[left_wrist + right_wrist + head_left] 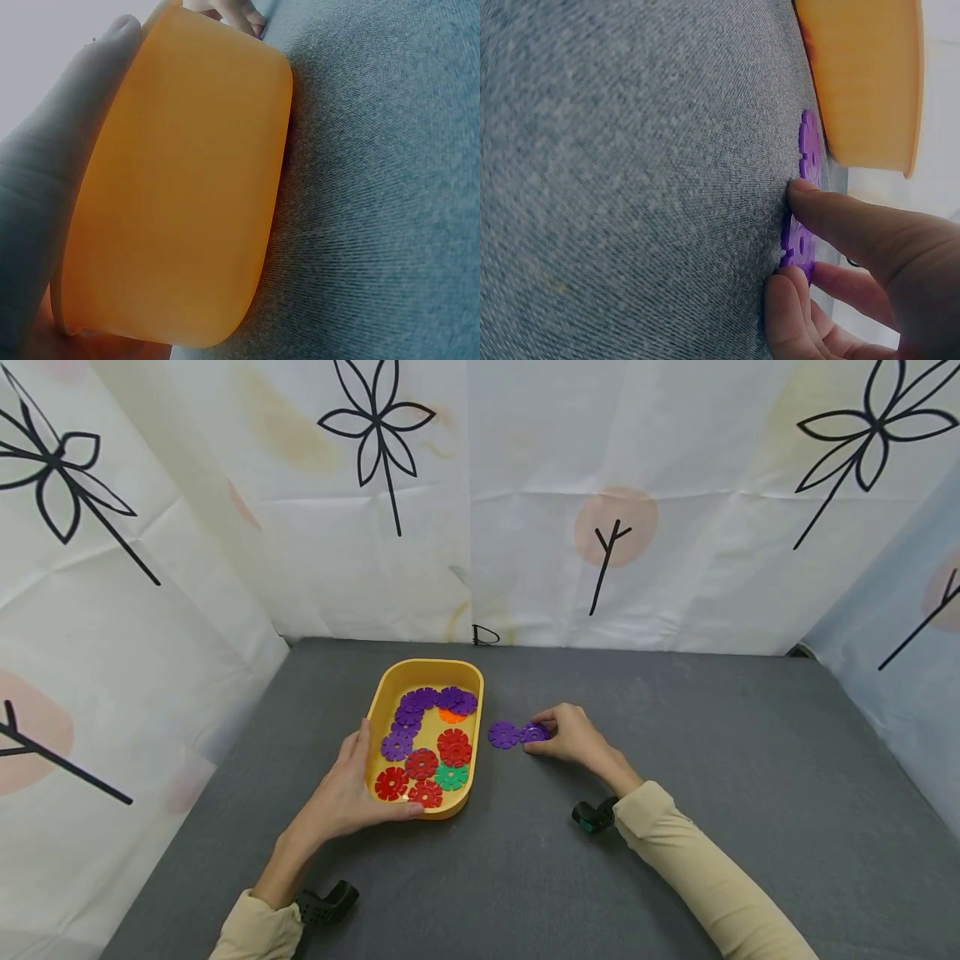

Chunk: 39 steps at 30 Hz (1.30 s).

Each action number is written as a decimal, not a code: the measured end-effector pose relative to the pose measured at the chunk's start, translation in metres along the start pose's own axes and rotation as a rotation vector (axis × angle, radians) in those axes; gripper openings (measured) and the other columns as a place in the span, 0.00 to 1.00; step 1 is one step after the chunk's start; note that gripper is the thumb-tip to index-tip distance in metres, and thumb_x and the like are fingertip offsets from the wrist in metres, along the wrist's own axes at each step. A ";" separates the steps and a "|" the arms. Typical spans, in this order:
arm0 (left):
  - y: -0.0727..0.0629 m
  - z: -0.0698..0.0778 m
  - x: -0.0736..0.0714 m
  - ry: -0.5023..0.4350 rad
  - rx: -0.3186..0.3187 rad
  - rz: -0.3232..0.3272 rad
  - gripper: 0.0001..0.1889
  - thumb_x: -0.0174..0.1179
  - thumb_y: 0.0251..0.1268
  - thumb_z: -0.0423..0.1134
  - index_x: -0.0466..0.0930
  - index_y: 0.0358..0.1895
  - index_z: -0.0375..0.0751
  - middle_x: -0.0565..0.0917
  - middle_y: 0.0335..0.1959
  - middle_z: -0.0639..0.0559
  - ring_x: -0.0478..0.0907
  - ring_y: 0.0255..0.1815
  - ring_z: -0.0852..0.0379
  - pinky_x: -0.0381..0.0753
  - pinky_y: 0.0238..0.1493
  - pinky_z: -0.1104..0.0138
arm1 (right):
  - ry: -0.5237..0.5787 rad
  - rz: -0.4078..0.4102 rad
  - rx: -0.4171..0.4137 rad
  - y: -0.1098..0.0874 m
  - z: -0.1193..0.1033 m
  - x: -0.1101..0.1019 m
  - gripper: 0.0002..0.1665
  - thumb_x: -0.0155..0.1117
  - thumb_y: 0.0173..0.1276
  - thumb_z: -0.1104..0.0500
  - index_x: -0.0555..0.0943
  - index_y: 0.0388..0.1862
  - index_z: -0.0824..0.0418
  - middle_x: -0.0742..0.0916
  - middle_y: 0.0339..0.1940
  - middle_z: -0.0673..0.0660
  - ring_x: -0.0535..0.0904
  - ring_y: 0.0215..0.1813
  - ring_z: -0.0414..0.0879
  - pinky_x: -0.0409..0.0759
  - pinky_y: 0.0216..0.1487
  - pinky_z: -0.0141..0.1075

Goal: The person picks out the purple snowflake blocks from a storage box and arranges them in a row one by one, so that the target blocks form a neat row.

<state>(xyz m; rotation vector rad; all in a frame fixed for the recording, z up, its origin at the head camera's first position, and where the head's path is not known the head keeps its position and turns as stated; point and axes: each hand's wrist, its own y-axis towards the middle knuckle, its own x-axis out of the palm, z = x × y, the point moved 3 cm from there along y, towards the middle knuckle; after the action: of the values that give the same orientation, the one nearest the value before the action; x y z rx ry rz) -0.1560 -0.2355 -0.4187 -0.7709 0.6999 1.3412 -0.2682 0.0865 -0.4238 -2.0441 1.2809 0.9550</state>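
My left hand [341, 793] holds the near-left corner of a yellow plastic tray [477, 693], thumb along the near rim and fingers along the left side. In the left wrist view the tray's wall [180, 180] fills the middle. To the right of the tray, my right hand [573, 739] pinches a purple notched disc [532, 733] low at the table. Another purple notched disc [503, 735] lies against its left edge; I cannot tell whether they are joined. The right wrist view shows the thumb [840, 214] and fingers at the purple disc [801, 244], partly covering it.
Inside the tray are several purple discs [397, 746], several red discs [392, 783], a green disc [452, 777] and an orange disc [453, 716] partly covered by purple ones. A grey cloth-covered table [675, 718] lies beneath, with a patterned white curtain [525, 568] behind.
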 end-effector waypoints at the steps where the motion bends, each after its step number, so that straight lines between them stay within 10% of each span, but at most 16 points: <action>1: 0.000 0.000 0.000 0.001 0.000 0.000 0.77 0.75 0.40 0.72 0.30 0.84 0.40 0.52 0.79 0.35 0.66 0.73 0.35 0.77 0.67 0.40 | -0.001 0.001 0.001 0.000 -0.001 0.000 0.28 0.77 0.63 0.54 0.85 0.57 0.69 0.89 0.55 0.67 0.86 0.56 0.60 0.86 0.55 0.51; 13: 0.000 0.000 -0.001 -0.011 -0.003 -0.004 0.77 0.75 0.40 0.71 0.30 0.84 0.40 0.51 0.80 0.35 0.65 0.73 0.34 0.77 0.67 0.40 | 0.157 0.067 -0.096 -0.003 -0.033 -0.012 0.25 0.75 0.65 0.56 0.85 0.57 0.67 0.88 0.37 0.61 0.83 0.29 0.45 0.79 0.27 0.33; 39: 0.000 -0.002 0.000 -0.028 0.017 -0.011 0.77 0.75 0.43 0.71 0.28 0.83 0.40 0.51 0.80 0.33 0.65 0.75 0.32 0.74 0.68 0.38 | 0.199 -0.094 -0.278 0.028 -0.144 0.031 0.23 0.76 0.65 0.54 0.87 0.56 0.63 0.90 0.52 0.63 0.86 0.55 0.59 0.86 0.56 0.39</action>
<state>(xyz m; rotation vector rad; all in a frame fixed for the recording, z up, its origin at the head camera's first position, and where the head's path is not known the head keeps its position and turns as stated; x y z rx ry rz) -0.1560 -0.2370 -0.4196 -0.7404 0.6831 1.3318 -0.2443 -0.0491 -0.3634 -2.4437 1.1911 0.9488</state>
